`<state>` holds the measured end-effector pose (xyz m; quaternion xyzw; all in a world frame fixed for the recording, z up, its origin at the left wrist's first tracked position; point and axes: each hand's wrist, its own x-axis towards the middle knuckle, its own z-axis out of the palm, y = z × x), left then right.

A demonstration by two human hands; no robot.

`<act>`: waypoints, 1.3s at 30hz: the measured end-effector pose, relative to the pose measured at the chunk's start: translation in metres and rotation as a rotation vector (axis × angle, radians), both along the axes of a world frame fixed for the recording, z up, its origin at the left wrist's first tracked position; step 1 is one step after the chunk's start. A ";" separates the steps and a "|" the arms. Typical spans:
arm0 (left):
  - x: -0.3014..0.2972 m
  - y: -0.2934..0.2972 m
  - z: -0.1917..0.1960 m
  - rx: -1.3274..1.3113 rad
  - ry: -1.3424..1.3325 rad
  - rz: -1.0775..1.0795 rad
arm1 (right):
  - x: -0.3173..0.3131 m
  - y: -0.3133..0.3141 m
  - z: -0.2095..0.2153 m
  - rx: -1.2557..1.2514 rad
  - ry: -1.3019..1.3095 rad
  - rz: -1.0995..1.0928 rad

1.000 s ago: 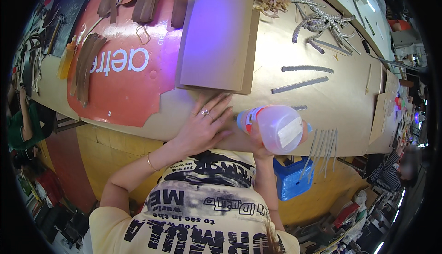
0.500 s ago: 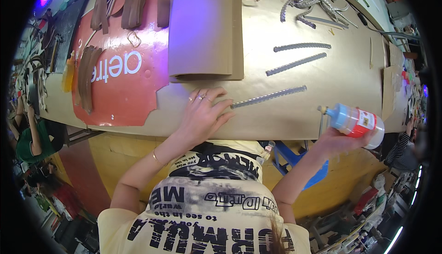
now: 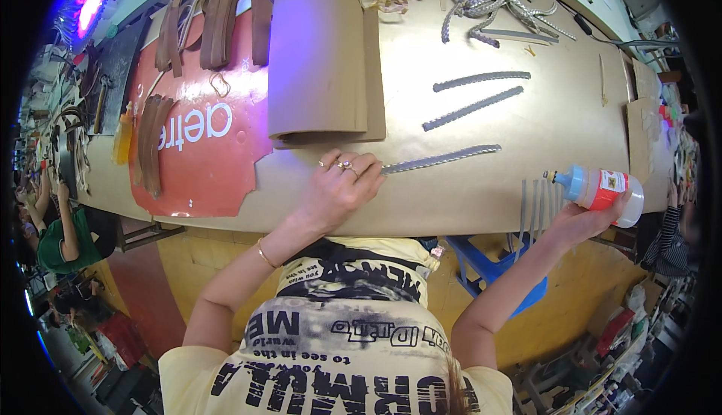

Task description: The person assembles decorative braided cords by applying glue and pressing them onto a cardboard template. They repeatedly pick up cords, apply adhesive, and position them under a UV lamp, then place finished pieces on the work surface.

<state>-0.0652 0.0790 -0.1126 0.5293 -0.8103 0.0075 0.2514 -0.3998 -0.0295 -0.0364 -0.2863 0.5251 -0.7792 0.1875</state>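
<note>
My left hand [image 3: 344, 189] is closed at the near-left end of a grey braided strip [image 3: 444, 159], with the fingertips pinched on it. The strip lies slantwise on the gold-brown table covering. In my right hand [image 3: 587, 223] is a squeeze bottle [image 3: 606, 191], clear with a blue top and red label, tilted so its nozzle points left. Below the nozzle several thin grey strips [image 3: 535, 204] lie at the table's front edge. Two more braided strips, an upper one [image 3: 481, 80] and a lower one [image 3: 474, 108], rest farther back.
A rolled tan sheet [image 3: 320, 61] stands beyond my left hand. Left of it, brown strap bundles [image 3: 154, 144] lie on a red sheet [image 3: 203, 167], near a yellow bottle [image 3: 122, 140]. Tangled braided cords [image 3: 500, 5] lie at the back. A blue stool [image 3: 496, 268] is below the table edge.
The fingers of my left hand have drawn together on the strip's end. My right hand has moved slightly right with the bottle, and more thin strips show below its nozzle.
</note>
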 end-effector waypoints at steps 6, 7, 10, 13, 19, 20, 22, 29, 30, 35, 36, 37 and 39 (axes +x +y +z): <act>-0.030 -0.015 -0.001 -0.031 0.067 -0.017 | 0.041 0.009 -0.022 0.165 0.193 0.008; -0.033 -0.017 -0.001 -0.012 0.079 -0.019 | 0.051 0.010 -0.029 0.172 0.267 0.012; -0.039 -0.019 -0.001 0.028 0.126 -0.016 | 0.071 0.012 -0.044 0.130 0.474 0.026; -0.040 -0.019 -0.002 0.029 0.163 -0.002 | 0.081 0.012 -0.049 0.101 0.545 0.055; -0.039 -0.019 -0.004 0.020 0.165 -0.002 | 0.093 0.011 -0.049 0.164 0.643 0.085; -0.038 -0.019 -0.004 0.023 0.167 -0.004 | 0.095 0.011 -0.049 0.177 0.676 0.089; -0.037 -0.019 -0.004 0.020 0.174 -0.002 | 0.100 0.014 -0.051 0.176 0.592 0.116; -0.038 -0.019 -0.003 0.021 0.198 0.003 | 0.117 0.034 -0.062 0.163 0.646 0.243; -0.039 -0.019 -0.005 0.025 0.201 0.006 | 0.120 0.038 -0.064 0.161 0.660 0.257; -0.038 -0.015 -0.013 0.046 0.192 0.014 | 0.133 0.053 -0.079 0.170 0.663 0.358; -0.036 -0.013 -0.013 0.046 0.176 0.031 | 0.137 0.051 -0.083 0.119 0.602 0.310; -0.034 -0.011 -0.011 0.039 0.176 0.024 | 0.136 0.050 -0.084 0.153 0.447 0.347; -0.028 -0.005 -0.003 0.022 0.162 0.037 | 0.123 0.039 -0.078 0.274 0.129 0.406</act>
